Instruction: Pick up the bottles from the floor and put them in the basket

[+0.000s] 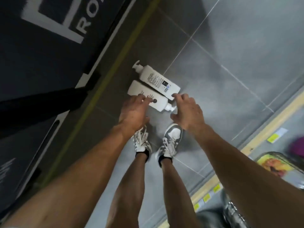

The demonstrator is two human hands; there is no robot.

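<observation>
Floor (230,46) of grey tiles, seen from above, with two white pump bottles lying flat on it, side by side and touching, head to tail. The far bottle (158,79) has its pump toward the far left and shows a printed label. The near bottle (160,102) has its pump toward the near right.

The left hand (134,111) is open, with its fingers extended and their tips resting on the near bottle's body. The right hand (189,109) is also open, fingers spread and loosely bent, thumb held apart. Its fingertips reach the base end of the far bottle, though contact cannot be confirmed. Neither hand grips anything.

Two grey-and-white shoes (171,140) stand just near of the bottles. A dark mat (49,46) with white lettering lies at left, bordered by a yellow line (115,63). A shelf edge (271,125) with yellow tags runs along the right. A shiny metal object (233,213) at near right is too blurred to identify.
</observation>
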